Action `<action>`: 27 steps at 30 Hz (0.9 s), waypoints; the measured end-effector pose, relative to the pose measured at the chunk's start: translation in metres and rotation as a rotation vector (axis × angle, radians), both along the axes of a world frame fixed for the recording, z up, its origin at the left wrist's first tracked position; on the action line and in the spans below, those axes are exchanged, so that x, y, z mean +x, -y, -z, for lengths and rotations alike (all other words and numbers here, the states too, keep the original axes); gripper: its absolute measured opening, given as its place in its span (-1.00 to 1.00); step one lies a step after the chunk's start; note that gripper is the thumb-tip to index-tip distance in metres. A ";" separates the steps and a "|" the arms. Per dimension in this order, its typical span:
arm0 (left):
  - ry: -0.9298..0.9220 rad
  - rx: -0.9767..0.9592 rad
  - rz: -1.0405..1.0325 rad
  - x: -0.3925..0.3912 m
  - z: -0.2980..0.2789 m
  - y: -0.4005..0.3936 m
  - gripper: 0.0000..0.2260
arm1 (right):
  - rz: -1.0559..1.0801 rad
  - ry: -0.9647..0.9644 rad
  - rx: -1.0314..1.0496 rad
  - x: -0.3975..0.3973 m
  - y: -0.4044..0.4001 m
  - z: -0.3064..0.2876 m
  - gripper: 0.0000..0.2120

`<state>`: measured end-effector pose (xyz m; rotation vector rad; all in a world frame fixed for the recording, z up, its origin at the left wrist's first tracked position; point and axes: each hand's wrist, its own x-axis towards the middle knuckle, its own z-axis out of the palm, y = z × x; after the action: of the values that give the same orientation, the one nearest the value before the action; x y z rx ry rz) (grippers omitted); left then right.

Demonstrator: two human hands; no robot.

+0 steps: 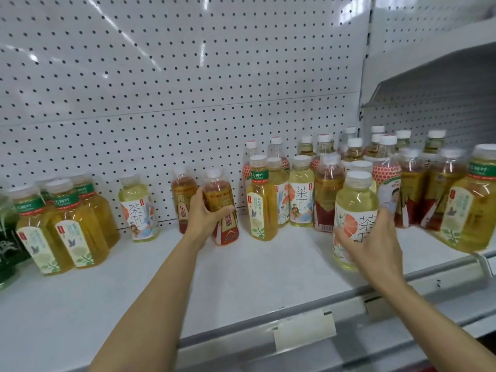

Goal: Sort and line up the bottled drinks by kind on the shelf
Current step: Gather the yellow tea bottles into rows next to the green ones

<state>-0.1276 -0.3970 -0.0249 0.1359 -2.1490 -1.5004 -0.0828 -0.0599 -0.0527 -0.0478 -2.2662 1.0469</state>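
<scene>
My left hand grips a reddish-brown tea bottle with a red label, standing on the white shelf beside a second bottle of that kind. My right hand holds a pale yellow tea bottle with a white flowered label, near the shelf's front. Several amber green-banded bottles are grouped at the left. One pale flowered bottle stands alone left of centre. A mixed crowd of bottles fills the right half.
A white pegboard wall backs the shelf. Dark green bottles sit at the far left edge. A paper price tag hangs on the grey front rail. An upper shelf overhangs at the right.
</scene>
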 end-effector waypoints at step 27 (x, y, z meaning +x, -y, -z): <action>-0.072 -0.345 0.175 0.131 -0.024 -0.032 -0.21 | -0.156 -0.003 0.043 0.078 0.206 -0.007 -0.37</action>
<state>0.0037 -0.3647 -0.0010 -0.2278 -2.3710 -1.1777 -0.0044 -0.2660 -0.0460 0.1510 -2.3187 1.0756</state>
